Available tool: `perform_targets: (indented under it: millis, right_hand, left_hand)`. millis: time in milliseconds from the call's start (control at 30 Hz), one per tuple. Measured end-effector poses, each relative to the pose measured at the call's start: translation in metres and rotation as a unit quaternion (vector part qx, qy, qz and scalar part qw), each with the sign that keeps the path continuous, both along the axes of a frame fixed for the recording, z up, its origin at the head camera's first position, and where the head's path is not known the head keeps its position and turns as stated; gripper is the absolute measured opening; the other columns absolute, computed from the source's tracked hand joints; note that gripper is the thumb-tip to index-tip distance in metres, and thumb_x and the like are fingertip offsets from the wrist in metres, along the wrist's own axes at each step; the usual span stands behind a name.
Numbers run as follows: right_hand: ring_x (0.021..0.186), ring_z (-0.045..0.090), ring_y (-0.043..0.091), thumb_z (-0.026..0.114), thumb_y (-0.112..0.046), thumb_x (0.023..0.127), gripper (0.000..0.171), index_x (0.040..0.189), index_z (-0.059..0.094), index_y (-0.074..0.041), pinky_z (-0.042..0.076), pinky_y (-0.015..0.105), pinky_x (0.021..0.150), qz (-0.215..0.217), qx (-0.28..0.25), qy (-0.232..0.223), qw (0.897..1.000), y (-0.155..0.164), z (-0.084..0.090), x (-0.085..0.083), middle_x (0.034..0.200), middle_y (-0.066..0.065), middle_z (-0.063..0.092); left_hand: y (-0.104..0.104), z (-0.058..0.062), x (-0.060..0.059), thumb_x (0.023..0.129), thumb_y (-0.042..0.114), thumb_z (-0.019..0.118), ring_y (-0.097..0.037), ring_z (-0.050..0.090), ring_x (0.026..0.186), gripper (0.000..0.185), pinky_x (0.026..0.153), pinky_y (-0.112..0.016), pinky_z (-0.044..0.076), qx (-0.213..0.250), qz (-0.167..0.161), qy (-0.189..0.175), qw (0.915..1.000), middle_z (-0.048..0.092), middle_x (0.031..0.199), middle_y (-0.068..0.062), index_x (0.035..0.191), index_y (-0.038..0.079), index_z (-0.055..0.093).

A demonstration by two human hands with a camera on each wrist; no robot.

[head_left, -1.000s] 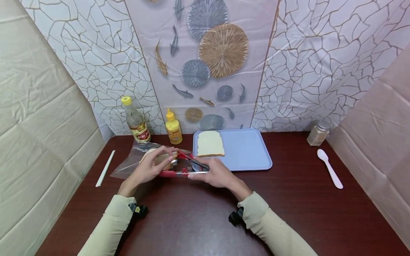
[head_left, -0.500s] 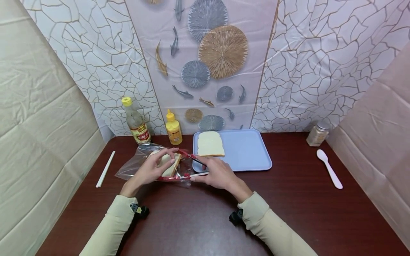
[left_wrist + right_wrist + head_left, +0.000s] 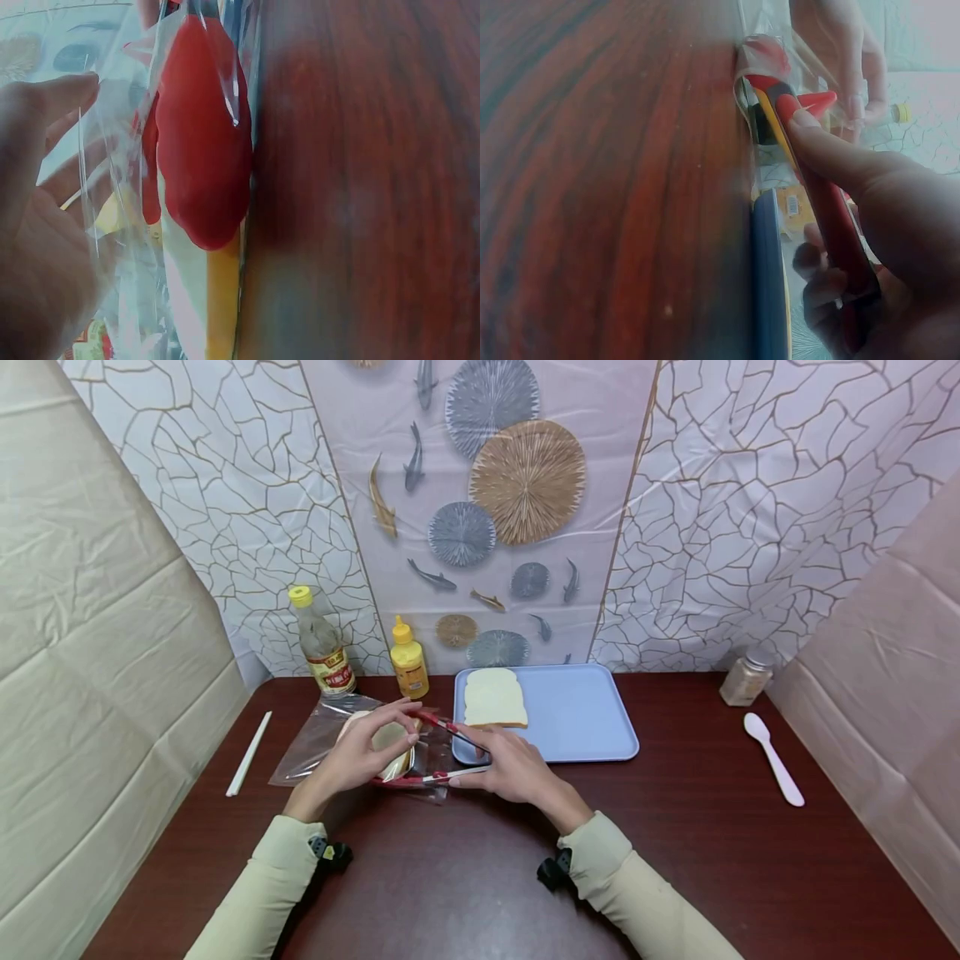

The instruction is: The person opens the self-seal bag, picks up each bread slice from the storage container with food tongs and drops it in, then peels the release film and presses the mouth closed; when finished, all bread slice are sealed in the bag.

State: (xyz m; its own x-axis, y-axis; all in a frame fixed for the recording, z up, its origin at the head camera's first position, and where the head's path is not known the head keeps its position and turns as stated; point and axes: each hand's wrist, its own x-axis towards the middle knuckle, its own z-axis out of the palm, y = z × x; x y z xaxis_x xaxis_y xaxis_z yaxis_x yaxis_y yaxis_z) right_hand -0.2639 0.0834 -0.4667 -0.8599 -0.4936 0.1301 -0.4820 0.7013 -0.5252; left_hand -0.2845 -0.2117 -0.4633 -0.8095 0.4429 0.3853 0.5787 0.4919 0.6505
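A clear plastic bag (image 3: 315,742) with a red zip rim (image 3: 450,728) lies on the dark wooden table, its mouth facing right. My left hand (image 3: 358,758) reaches into the mouth and grips a bread slice (image 3: 392,745), fingers curled over its top edge. My right hand (image 3: 504,768) pinches the red rim and holds the mouth apart. The right wrist view shows the thumb (image 3: 832,154) pressed on the red rim (image 3: 819,191). Through the plastic, the left wrist view shows a red shape (image 3: 201,142) and the slice's crust edge (image 3: 219,307).
A blue tray (image 3: 581,714) just behind my right hand carries another bread slice (image 3: 493,697). A clear bottle (image 3: 322,647) and a yellow squeeze bottle (image 3: 409,660) stand at the back. A white stick (image 3: 247,753) lies left; a jar (image 3: 744,678) and a white spoon (image 3: 772,760) are right.
My left hand has pushed further into the bag's mouth and tipped the slice more upright. The right hand has spread the red rim wider.
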Motion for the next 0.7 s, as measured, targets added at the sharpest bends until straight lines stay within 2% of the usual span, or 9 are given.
perform_targets:
  millis: [67, 200, 300, 367, 433, 567, 667, 700]
  right_hand:
    - [0.107, 0.064, 0.02, 0.085, -0.061, 0.088, 0.09, 0.164, 0.048, -0.03, 0.056, 0.042, 0.082, -0.003, 0.009, -0.008, 1.0, -0.0001, -0.0001, 0.0004, 0.136, 0.006, 0.068]
    - [0.12, 0.065, 0.026, 0.082, -0.065, 0.09, 0.097, 0.167, 0.043, -0.02, 0.059, 0.048, 0.093, 0.003, 0.023, -0.027, 0.999, -0.0002, -0.0009, 0.0018, 0.142, 0.014, 0.067]
    - [0.124, 0.065, 0.027, 0.077, -0.066, 0.093, 0.098, 0.168, 0.04, -0.015, 0.058, 0.049, 0.101, 0.013, 0.012, -0.04, 0.999, -0.0005, -0.0014, 0.0027, 0.142, 0.017, 0.067]
    - [0.13, 0.063, 0.027, 0.073, -0.067, 0.096, 0.095, 0.169, 0.038, -0.017, 0.056, 0.05, 0.107, 0.016, 0.002, -0.043, 0.999, -0.0002, -0.001, 0.0037, 0.147, 0.016, 0.064]
    - [0.131, 0.063, 0.028, 0.072, -0.067, 0.096, 0.093, 0.17, 0.036, -0.022, 0.056, 0.051, 0.106, 0.011, -0.001, -0.038, 0.999, -0.0001, -0.0005, 0.0041, 0.151, 0.015, 0.062]
    - [0.119, 0.067, 0.027, 0.077, -0.066, 0.093, 0.091, 0.168, 0.04, -0.03, 0.059, 0.05, 0.09, -0.003, 0.018, 0.004, 1.0, -0.0009, 0.0002, 0.0035, 0.148, 0.011, 0.064]
    - [0.109, 0.067, 0.024, 0.079, -0.065, 0.092, 0.091, 0.167, 0.042, -0.029, 0.059, 0.046, 0.083, 0.002, 0.015, 0.014, 1.0, -0.0021, 0.0, 0.0029, 0.139, 0.01, 0.068]
    - [0.114, 0.068, 0.024, 0.078, -0.065, 0.093, 0.091, 0.167, 0.043, -0.027, 0.059, 0.046, 0.087, 0.007, 0.006, 0.008, 1.0, -0.0026, 0.0, 0.0029, 0.141, 0.01, 0.068]
  left_hand:
    - [-0.0001, -0.0007, 0.0005, 0.103, 0.026, 0.077, -0.037, 0.048, 0.156, 0.005, 0.128, -0.063, 0.034, 0.0, 0.003, -0.006, 1.0, 0.065, 0.154, -0.008, 0.103, 0.023, 0.073]
    - [-0.0011, -0.0022, 0.0002, 0.102, 0.024, 0.078, -0.031, 0.05, 0.155, 0.006, 0.127, -0.063, 0.036, -0.001, 0.009, -0.01, 0.9999, 0.065, 0.154, -0.006, 0.101, 0.026, 0.073]
    - [-0.0027, -0.0024, -0.0008, 0.102, 0.021, 0.078, -0.031, 0.052, 0.154, 0.008, 0.127, -0.063, 0.036, 0.004, 0.011, -0.015, 0.9998, 0.065, 0.154, -0.009, 0.102, 0.027, 0.073]
    - [-0.0039, -0.0023, -0.0016, 0.102, 0.023, 0.078, -0.029, 0.053, 0.153, 0.008, 0.128, -0.063, 0.036, 0.005, 0.016, -0.021, 0.9996, 0.065, 0.155, -0.007, 0.103, 0.029, 0.073]
    - [-0.0047, -0.0012, -0.0018, 0.103, 0.024, 0.078, -0.029, 0.053, 0.152, 0.008, 0.128, -0.064, 0.035, 0.008, 0.02, -0.027, 0.9994, 0.065, 0.154, -0.006, 0.104, 0.029, 0.073]
    - [-0.0063, 0.0012, -0.0012, 0.103, 0.026, 0.078, -0.03, 0.057, 0.148, 0.006, 0.126, -0.065, 0.038, 0.013, 0.026, -0.033, 0.999, 0.067, 0.152, -0.004, 0.106, 0.028, 0.073]
    - [-0.0071, 0.0017, -0.001, 0.103, 0.025, 0.077, -0.033, 0.058, 0.147, 0.006, 0.121, -0.068, 0.042, 0.021, 0.025, -0.037, 0.9988, 0.067, 0.152, -0.007, 0.107, 0.025, 0.074]
    - [-0.0073, 0.0018, -0.0009, 0.103, 0.025, 0.077, -0.034, 0.058, 0.147, 0.006, 0.12, -0.069, 0.043, 0.024, 0.025, -0.039, 0.9987, 0.066, 0.153, -0.008, 0.107, 0.024, 0.073]
